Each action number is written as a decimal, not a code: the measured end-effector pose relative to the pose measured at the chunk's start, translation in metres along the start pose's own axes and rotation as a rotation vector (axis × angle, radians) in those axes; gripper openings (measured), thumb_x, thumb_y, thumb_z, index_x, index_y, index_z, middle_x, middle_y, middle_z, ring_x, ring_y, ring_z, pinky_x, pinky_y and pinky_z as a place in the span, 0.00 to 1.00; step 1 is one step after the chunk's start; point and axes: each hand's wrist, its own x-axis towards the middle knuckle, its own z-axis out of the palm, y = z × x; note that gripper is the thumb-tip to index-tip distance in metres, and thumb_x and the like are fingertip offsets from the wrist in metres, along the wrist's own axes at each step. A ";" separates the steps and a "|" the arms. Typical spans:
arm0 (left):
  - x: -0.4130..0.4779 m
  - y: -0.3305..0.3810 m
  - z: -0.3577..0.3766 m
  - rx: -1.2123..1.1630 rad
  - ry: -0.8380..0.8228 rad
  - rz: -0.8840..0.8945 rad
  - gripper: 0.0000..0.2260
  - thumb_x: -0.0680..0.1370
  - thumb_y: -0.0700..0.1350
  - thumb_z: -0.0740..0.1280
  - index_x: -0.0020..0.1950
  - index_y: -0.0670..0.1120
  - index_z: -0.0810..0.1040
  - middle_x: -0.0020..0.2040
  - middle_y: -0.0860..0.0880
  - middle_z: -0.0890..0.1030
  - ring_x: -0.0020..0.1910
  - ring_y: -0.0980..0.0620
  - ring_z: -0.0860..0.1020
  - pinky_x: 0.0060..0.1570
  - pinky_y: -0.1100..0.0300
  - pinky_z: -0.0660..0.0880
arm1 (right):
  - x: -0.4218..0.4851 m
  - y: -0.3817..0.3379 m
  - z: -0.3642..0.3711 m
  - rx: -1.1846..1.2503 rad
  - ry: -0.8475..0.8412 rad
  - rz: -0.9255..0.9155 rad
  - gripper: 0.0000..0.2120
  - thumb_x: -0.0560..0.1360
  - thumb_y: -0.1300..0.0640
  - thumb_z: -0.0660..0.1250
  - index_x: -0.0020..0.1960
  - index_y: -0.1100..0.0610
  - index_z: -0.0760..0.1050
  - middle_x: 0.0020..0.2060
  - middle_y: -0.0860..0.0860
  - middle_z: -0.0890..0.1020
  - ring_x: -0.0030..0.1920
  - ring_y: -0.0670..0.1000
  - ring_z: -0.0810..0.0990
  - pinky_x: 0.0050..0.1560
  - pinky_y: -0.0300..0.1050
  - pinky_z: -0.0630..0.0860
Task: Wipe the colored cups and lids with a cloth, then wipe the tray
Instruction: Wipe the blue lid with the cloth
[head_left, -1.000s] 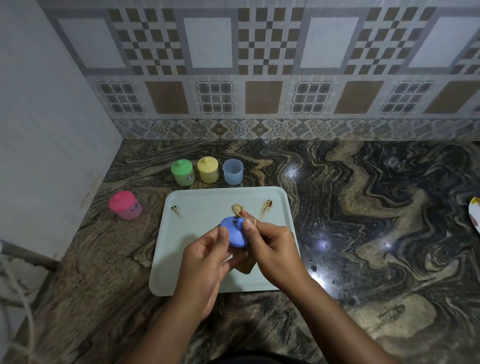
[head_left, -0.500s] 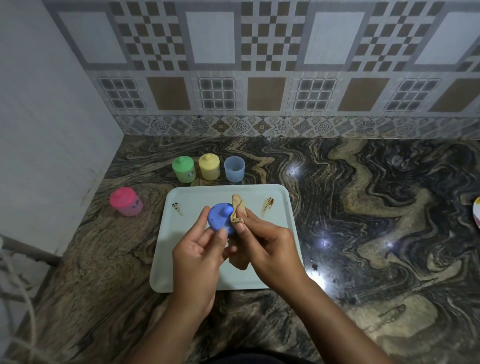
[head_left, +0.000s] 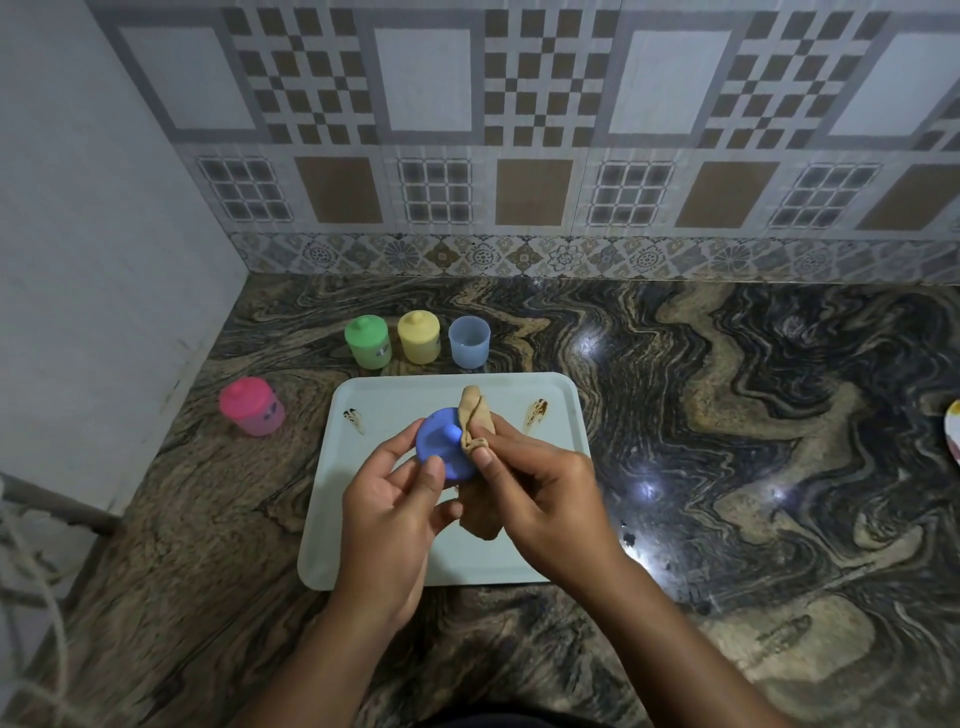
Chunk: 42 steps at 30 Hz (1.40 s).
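The blue lid (head_left: 439, 452) is held up over the middle of the tray (head_left: 405, 400), knob facing the camera. The left hand (head_left: 395, 499) pinches its rim from seven o'clock, thumb and fingers closed on the edge. The right hand (head_left: 540, 493) has thumb and fingers clamped on a bunched tan cloth (head_left: 474, 415), pressed to the lid at three o'clock, just beside the knob.

This looks like the lid-wiping step. Next the lid probably needs turning in the pinch so the cloth can reach around the knob, then setting on its cup.

The lid is smooth, domed plastic; the cloth is soft and creased. The flat, pale tray has rounded corners and brown smears (head_left: 536, 414) at ten and two o'clock, not yet wiped. Beyond it at twelve stand the open, translucent blue cup (head_left: 469, 342) and the lidded yellow cup (head_left: 418, 336) and green cup (head_left: 367, 342). The pink cup (head_left: 251, 406) sits apart at nine o'clock, on glossy veined stone (head_left: 727, 415).
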 end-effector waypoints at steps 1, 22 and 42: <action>0.001 0.001 -0.002 0.001 -0.028 -0.014 0.15 0.81 0.37 0.62 0.67 0.47 0.76 0.54 0.45 0.85 0.50 0.51 0.83 0.36 0.58 0.76 | 0.001 0.000 -0.001 -0.003 0.014 0.005 0.12 0.82 0.62 0.66 0.60 0.53 0.84 0.52 0.42 0.87 0.35 0.48 0.83 0.36 0.53 0.81; 0.000 0.002 0.004 0.098 -0.079 0.082 0.30 0.72 0.41 0.69 0.73 0.50 0.68 0.59 0.49 0.84 0.57 0.50 0.83 0.51 0.53 0.81 | 0.015 0.001 -0.005 0.033 0.088 0.124 0.10 0.82 0.62 0.66 0.57 0.54 0.85 0.51 0.45 0.88 0.50 0.37 0.83 0.50 0.38 0.78; 0.006 0.013 0.001 -0.021 0.024 -0.024 0.16 0.80 0.38 0.65 0.68 0.46 0.74 0.52 0.45 0.86 0.46 0.54 0.84 0.39 0.59 0.78 | 0.006 -0.005 0.000 0.189 0.093 0.115 0.08 0.79 0.64 0.70 0.56 0.58 0.86 0.49 0.55 0.88 0.52 0.54 0.87 0.50 0.43 0.83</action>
